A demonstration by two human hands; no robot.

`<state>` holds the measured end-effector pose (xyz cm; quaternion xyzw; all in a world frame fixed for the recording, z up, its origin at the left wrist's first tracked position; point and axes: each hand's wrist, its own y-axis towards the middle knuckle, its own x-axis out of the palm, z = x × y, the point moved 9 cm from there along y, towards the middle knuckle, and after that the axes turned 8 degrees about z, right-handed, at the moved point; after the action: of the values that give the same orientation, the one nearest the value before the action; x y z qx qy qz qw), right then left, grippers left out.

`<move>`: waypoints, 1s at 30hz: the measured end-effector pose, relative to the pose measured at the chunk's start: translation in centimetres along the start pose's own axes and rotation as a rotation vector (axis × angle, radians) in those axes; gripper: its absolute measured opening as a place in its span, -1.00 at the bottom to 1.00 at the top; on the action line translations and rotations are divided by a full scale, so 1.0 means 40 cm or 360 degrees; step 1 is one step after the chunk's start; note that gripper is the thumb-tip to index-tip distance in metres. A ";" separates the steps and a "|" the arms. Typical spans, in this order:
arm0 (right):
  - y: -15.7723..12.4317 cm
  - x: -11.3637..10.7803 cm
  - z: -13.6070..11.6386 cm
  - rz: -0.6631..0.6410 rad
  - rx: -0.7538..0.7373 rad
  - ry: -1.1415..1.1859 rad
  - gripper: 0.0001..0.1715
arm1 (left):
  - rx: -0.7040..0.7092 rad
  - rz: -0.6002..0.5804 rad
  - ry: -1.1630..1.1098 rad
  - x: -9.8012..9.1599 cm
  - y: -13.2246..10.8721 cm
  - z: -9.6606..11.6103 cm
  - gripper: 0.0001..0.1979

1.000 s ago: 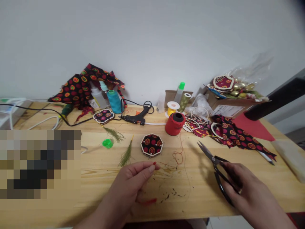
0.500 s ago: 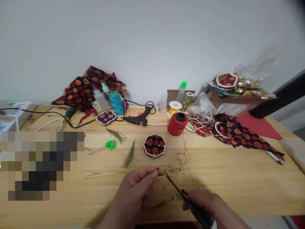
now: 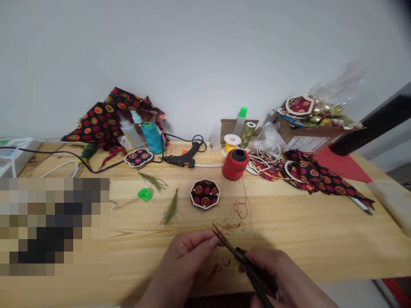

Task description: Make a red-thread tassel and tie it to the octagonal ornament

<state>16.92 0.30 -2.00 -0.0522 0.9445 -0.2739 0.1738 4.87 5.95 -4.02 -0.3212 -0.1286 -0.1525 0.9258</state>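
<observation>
In the head view, the left hand (image 3: 191, 259) is closed in a pinch, thumb against forefinger, gripping a thin red bundle (image 3: 218, 233) whose end shows at the fingertips, above the near part of the pale wooden table (image 3: 321, 231). The right hand (image 3: 278, 271) is wrapped around the black handles of a pair of scissors with dark metal blades (image 3: 233, 249); its fingers are bent about the handles, partly hidden. The blades are slightly parted at their tips and reach across the red end just beside the left fingertips; whether they touch it cannot be told. A loose, curling red thread (image 3: 241, 210) lies just beyond the blades, near a red cone-shaped thread spool (image 3: 235, 167). An octagonal, pale-rimmed piece covered in black-and-red patterned fabric (image 3: 205, 193) lies beyond the left hand, with a green thread tassel (image 3: 171, 209) beside it.
</observation>
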 end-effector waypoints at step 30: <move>0.017 0.011 0.012 0.0025 -0.0103 0.0161 -0.77 | 0.0027 -0.0069 -0.0098 0.013 -0.001 0.013 -0.82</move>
<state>16.68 0.55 -2.85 -0.0366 0.9608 -0.2442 0.1263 5.26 6.15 -3.42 -0.3151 -0.1651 -0.1615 0.9205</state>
